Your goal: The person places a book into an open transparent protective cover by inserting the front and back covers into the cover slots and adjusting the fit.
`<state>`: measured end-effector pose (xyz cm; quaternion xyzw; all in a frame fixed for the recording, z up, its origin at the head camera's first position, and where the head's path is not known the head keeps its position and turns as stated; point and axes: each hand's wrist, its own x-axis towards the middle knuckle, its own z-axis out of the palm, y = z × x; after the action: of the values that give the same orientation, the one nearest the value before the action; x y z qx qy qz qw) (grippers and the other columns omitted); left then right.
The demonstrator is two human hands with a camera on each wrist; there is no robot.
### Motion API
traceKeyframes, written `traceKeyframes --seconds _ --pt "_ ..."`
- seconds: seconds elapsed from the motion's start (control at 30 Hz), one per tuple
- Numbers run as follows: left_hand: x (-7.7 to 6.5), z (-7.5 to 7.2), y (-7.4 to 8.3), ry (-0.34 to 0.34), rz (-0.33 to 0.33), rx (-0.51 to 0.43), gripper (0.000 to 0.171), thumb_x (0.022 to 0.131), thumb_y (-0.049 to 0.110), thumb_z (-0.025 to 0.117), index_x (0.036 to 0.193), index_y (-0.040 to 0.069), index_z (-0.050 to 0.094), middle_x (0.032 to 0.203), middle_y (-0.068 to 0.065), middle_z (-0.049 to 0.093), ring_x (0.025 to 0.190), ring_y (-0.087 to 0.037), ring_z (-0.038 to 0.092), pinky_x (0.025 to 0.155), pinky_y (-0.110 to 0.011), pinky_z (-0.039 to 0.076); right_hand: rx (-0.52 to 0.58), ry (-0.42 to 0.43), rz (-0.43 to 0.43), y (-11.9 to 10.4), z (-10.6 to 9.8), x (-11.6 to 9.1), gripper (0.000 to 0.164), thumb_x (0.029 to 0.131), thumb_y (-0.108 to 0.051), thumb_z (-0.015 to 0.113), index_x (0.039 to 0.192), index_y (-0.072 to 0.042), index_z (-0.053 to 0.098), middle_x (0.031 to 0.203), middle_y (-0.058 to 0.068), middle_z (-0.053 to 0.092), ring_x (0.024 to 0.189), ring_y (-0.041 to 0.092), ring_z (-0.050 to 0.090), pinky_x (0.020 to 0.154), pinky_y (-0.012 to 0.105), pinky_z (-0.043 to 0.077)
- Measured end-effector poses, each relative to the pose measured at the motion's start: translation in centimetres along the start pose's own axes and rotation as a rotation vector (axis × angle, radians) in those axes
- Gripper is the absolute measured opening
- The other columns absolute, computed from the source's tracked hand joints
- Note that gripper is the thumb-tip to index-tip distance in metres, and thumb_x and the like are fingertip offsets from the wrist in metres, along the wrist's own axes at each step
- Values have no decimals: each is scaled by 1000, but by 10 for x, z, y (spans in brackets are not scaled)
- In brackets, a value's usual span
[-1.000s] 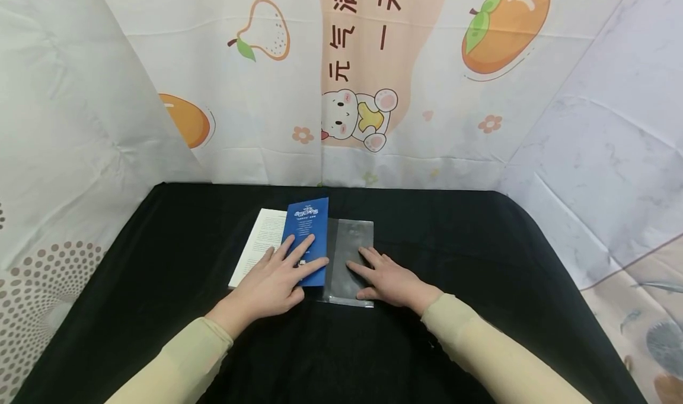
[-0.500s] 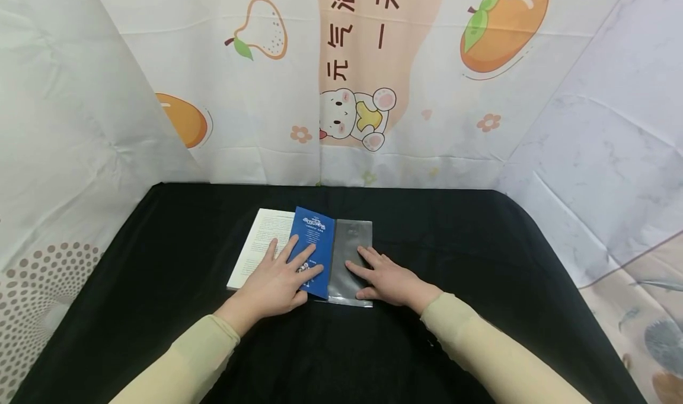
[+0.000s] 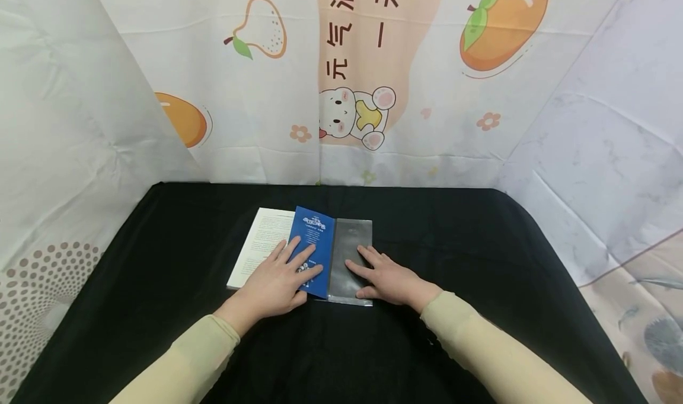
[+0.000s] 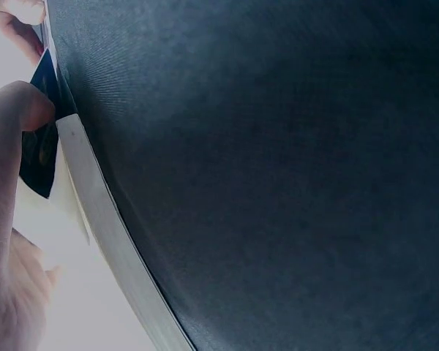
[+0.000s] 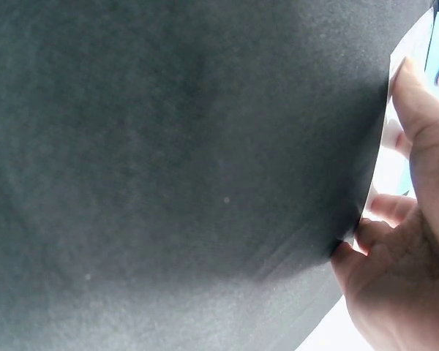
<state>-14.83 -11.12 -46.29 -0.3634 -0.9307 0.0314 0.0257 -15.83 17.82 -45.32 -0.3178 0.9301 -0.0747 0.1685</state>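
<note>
An open book (image 3: pixel 258 238) with a printed page lies at the middle of the black table. Over its right part slants a narrow blue printed flap (image 3: pixel 315 226). My left hand (image 3: pixel 269 282) spreads its fingers across the page and the flap, pressing them down. In the left wrist view, the thumb (image 4: pixel 33 106) rests against the flap, beside the thick page edge (image 4: pixel 106 227). A clear plastic sleeve (image 3: pixel 349 232) extends to the right of the flap. My right hand (image 3: pixel 395 280) lies on it with spread fingers. Its palm side (image 5: pixel 406 285) shows in the right wrist view.
A black cloth (image 3: pixel 443 238) covers the table. White curtains (image 3: pixel 240 107) printed with fruit and a cartoon bear hang behind, with more cloth walls at left and right.
The blue flap has tilted and shifted right and nearer, now meeting the edge of the bare plastic. My left hand moved slightly with it. My right hand has stayed in place.
</note>
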Motion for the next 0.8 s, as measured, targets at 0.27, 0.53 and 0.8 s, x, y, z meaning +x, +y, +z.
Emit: traceKeyframes --seconds 0.27,0.53,0.8 --pt "-1 -1 0 -18 16 -57 54 91 42 55 143 33 45 157 -8 25 143 -39 7 115 -54 15 8 0 8 -1 -2 -1 66 96 -50 52 152 -26 27 160 14 9 144 33 7 114 53 23" --pt "0 0 -1 -28 42 -82 55 91 42 55 144 33 44 158 -8 23 143 -39 4 115 -55 16 10 2 0 -1 -2 -1 66 96 -49 52 152 -25 27 160 15 9 144 34 7 114 53 22" --pt "0 1 -1 -12 65 -70 53 92 44 55 143 32 45 157 -9 25 143 -40 5 114 -56 19 3 1 11 -1 -1 0 66 96 -50 52 152 -27 28 160 14 9 144 32 7 114 53 23"
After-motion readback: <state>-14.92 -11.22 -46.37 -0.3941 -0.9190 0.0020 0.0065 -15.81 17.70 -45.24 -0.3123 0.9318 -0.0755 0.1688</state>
